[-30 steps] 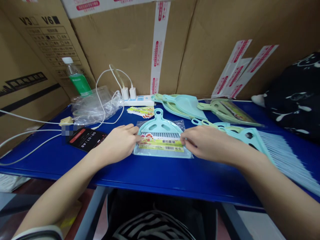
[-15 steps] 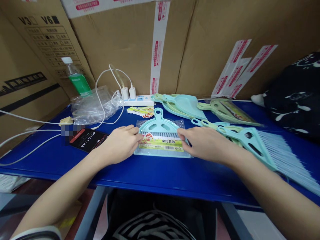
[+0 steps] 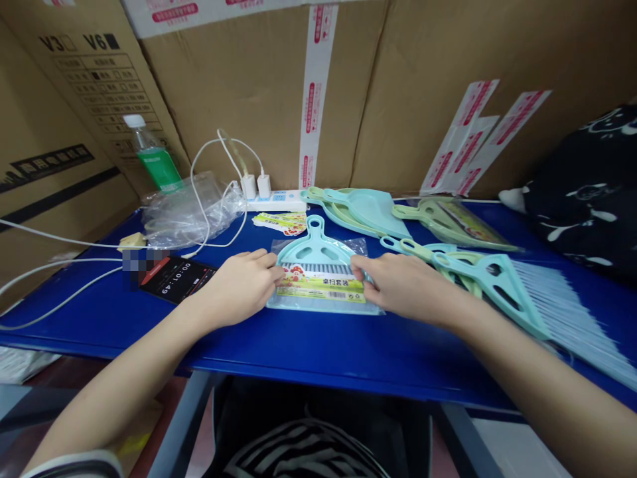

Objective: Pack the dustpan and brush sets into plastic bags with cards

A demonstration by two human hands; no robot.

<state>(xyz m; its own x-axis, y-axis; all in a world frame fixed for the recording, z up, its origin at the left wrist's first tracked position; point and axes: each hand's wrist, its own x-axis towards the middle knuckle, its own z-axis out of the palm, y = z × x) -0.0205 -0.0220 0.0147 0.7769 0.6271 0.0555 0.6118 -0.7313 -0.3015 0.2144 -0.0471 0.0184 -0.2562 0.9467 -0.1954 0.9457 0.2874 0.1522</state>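
A light-blue dustpan-and-brush set (image 3: 318, 255) lies in a clear plastic bag with a yellow-green label (image 3: 321, 286) on the blue table (image 3: 308, 345). My left hand (image 3: 241, 285) rests on the bag's left edge, fingers curled against it. My right hand (image 3: 398, 285) presses on the bag's right side, fingertips on the label's right end. Both hands pinch the bag at its sides.
Loose dustpans (image 3: 361, 206) and small brushes (image 3: 502, 282) lie behind and to the right. A phone showing a timer (image 3: 174, 277), a heap of clear bags (image 3: 184, 209), a power strip with chargers (image 3: 271, 196), white cables and a bottle (image 3: 152, 156) sit at the left. Cardboard boxes stand behind.
My right hand has slid a little to the left along the label. The left hand and the bagged set have stayed put.
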